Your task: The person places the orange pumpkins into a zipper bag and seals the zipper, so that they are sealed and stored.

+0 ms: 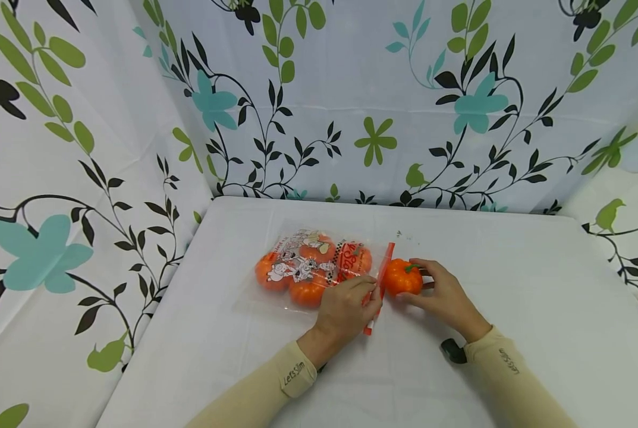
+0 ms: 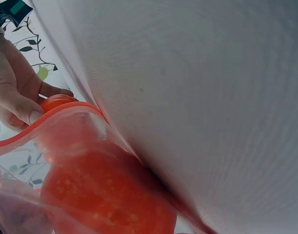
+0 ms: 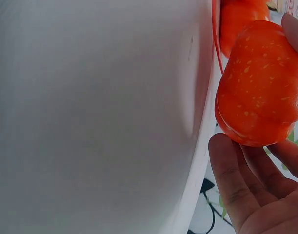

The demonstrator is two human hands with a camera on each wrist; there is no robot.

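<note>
A clear zip bag (image 1: 297, 252) with printed cartoon figures lies on the table, holding several orange-red bell peppers (image 1: 270, 272). Its red-edged mouth (image 1: 387, 261) faces right. My left hand (image 1: 345, 306) pinches the bag near that red edge, its fingers curled in. Just outside the mouth is another bell pepper (image 1: 404, 277) with a green stem, right up against the red edge. My right hand (image 1: 444, 294) grips this pepper from the right, thumb on the near side and fingers on the far side. In the right wrist view the held pepper (image 3: 261, 83) shows a lobed, speckled skin.
A white cloth covers the table (image 1: 511, 267). Behind and at the sides hangs a curtain (image 1: 319, 107) patterned with leaves and flowers. Beige sleeves (image 1: 265, 386) cover both forearms, and a dark wrist device (image 1: 453, 351) sits by the right wrist.
</note>
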